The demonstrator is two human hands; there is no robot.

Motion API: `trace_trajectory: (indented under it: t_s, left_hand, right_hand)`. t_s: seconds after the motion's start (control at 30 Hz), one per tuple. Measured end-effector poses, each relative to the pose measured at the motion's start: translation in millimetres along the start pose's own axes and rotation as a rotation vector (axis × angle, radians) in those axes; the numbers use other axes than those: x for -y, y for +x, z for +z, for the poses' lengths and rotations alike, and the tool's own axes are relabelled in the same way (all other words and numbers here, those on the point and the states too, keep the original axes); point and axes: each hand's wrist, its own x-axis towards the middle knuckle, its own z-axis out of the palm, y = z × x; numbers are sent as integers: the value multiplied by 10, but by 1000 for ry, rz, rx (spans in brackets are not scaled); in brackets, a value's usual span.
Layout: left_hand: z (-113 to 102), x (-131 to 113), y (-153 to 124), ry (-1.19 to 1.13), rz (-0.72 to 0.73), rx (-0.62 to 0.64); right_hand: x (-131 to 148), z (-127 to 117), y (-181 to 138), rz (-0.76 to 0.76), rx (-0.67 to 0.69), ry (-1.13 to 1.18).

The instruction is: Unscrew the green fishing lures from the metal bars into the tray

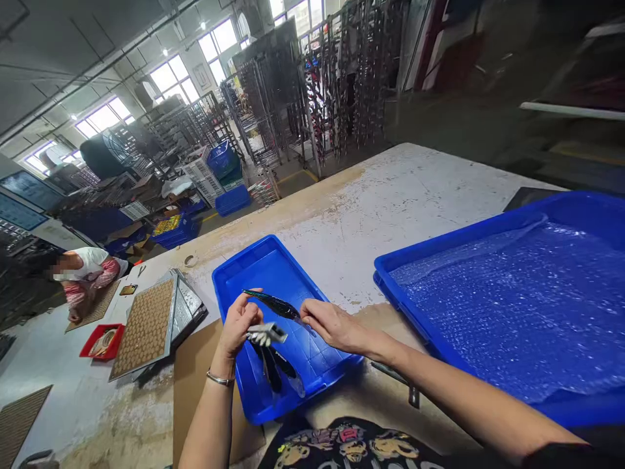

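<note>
Over the small blue tray (263, 260) in the head view, the left hand (237, 329) curls about a grey metal bar (266, 333), a fingertip at the pointed end of a glossy dark piece (276, 303). The right hand (325, 320) pinches that piece's other end, which its fingers cover. More dark pieces (284, 365) hang below the bar (one bears white lettering, too small to read); how they attach is hidden. The right forearm (439, 375) partly covers a tool-like object (414, 396), and the frame cuts off the large blue tray (388, 265).
</note>
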Motion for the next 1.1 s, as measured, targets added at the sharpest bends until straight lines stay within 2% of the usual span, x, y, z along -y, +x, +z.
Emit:
trace_trajectory:
  t_s: [0.13,0.23,0.37,0.47,0.57,0.77,0.93,1.1]
  left_hand:
    - [92,-48,63,14,-93,-54]
    - [146,-86,99,8,-109,-109]
    - [171,-103,130,-18,-77,-152]
    - [154,-87,145,-7,-60,-121]
    - [130,-64,162,-5,-47,-83]
    - [91,-20,200,72,-58,-70]
    - [43,21,212,48,-72,-110]
    - [41,32,196,-40,-68,-147]
  right_hand:
    - [6,80,82,-16,33,-10]
    - [-27,140,132,28,11,64]
    - [-92,161,197,238,49,317]
    - [-126,143,230,352,128,483]
    - [-120,129,236,329,173,510]
    - [-57,192,220,215,144,329]
    - [-16,225,232,246,158,348]
    - [37,244,215,296,100,414]
